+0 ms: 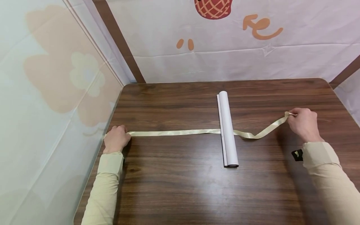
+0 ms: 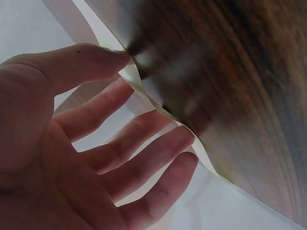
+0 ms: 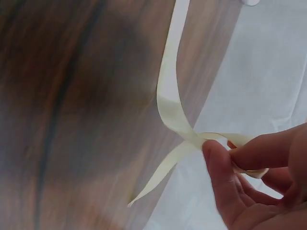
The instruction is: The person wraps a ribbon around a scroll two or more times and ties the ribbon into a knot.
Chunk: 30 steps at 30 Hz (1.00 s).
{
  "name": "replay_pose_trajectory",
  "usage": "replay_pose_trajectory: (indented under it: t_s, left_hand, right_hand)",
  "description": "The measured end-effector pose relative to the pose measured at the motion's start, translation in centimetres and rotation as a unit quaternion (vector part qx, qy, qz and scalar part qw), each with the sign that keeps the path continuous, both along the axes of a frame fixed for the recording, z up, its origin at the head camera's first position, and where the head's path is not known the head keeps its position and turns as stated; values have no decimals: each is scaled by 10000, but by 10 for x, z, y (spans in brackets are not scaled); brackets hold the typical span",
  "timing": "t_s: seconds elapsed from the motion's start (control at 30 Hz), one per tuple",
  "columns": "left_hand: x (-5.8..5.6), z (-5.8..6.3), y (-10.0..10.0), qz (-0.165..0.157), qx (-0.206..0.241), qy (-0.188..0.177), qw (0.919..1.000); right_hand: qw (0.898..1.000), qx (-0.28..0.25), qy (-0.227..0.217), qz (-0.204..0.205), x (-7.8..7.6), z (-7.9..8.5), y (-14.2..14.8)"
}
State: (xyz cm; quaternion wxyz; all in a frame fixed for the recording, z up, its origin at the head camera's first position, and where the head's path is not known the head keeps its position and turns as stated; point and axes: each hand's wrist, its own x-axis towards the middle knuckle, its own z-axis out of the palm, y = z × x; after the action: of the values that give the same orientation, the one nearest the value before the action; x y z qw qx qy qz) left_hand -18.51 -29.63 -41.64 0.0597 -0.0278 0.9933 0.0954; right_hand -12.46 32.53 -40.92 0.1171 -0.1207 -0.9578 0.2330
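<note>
A pale yellow ribbon [image 1: 171, 133] stretches across the wooden table. My left hand [image 1: 116, 138] is at the table's left side, its spread fingertips [image 2: 180, 136] resting along the ribbon and pressing it toward the tabletop. At the right, my right hand [image 1: 305, 125] pinches the ribbon between thumb and fingers, lifting that end. A small loop gathers within the right fingers, and a loose tail [image 3: 153, 184] hangs free in the right wrist view. Across the ribbon's middle lies a long white tube [image 1: 227, 131] with a flat strip along one side, hiding a short stretch of ribbon.
The brown wood-grain table [image 1: 174, 187] meets a pale printed cloth [image 1: 166, 31] at the back and another cloth [image 1: 36, 140] along the left. A small black item [image 1: 297, 155] shows beside the right sleeve cuff.
</note>
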Motion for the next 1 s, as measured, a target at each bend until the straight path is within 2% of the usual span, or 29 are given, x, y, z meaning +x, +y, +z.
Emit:
replay_pose_trajectory:
  t_s: [0.23, 0.53, 0.8, 0.9, 1.0]
  left_hand:
    - [0, 2, -2, -102, 15, 2, 9999]
    - [-5, 3, -11, -19, -36, 213, 9998]
    - [1, 2, -14, 92, 14, 423, 9991]
    - [3, 2, -14, 75, 30, 399, 9992]
    - [3, 2, -14, 27, 37, 408, 9992]
  right_hand:
    - [9980, -390, 502, 46, -16, 18, -30]
    - [9896, -486, 965, 952, -41, 36, -84]
    - [9749, -767, 1053, 1804, -55, 47, -125]
    - [9720, -734, 1071, 1958, -60, 53, -139]
    - [9724, -612, 1163, 1926, -65, 64, -151]
